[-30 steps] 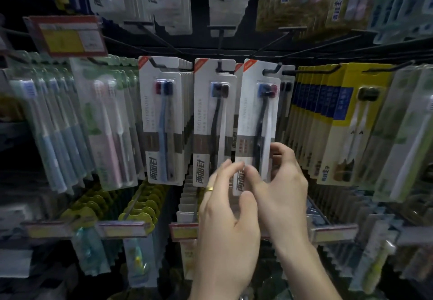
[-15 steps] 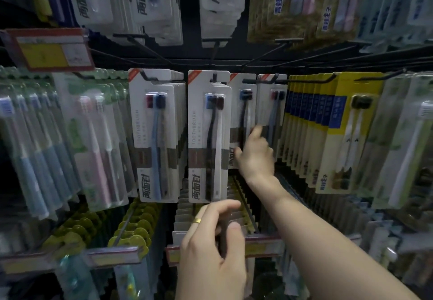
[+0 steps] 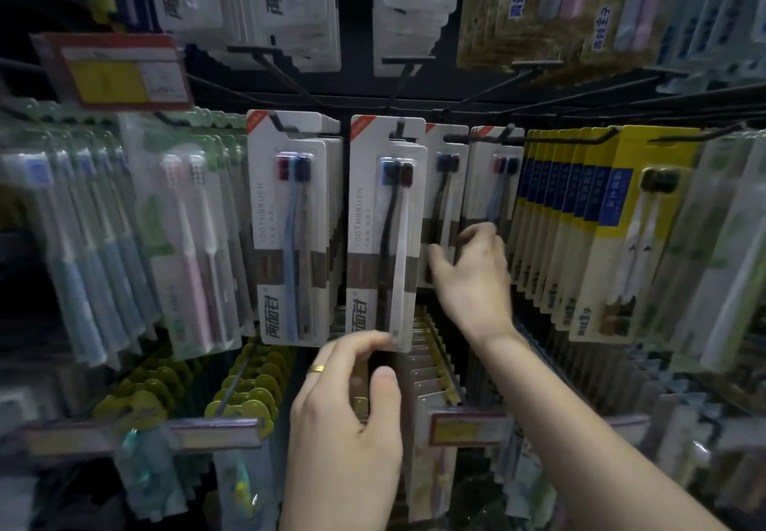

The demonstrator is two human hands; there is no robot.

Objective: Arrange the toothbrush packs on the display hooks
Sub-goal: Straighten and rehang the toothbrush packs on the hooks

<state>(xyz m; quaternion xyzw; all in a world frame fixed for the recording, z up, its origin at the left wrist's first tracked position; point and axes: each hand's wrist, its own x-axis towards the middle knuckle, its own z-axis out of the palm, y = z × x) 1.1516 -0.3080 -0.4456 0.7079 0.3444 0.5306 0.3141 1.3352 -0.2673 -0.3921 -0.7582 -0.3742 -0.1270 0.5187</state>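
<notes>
Now my left hand (image 3: 344, 414) pinches the front white cardboard toothbrush pack (image 3: 383, 236) at six o'clock while my right hand (image 3: 470, 277), fingers loosely spread, pushes the white packs behind (image 3: 445, 182) back at three o'clock; next, squaring this row on its black wire hook (image 3: 400, 126).

Matt white card toothbrush packs (image 3: 385, 236) under glossy clear plastic blisters; thin black metal hooks (image 3: 476, 138); shiny gold ring (image 3: 316, 368).

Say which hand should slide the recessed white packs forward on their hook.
Right. The right hand already reaches back to the recessed packs, fingers at their lower part. The left hand is nearer the camera, pinching the bottom edge of the front pack.
</notes>
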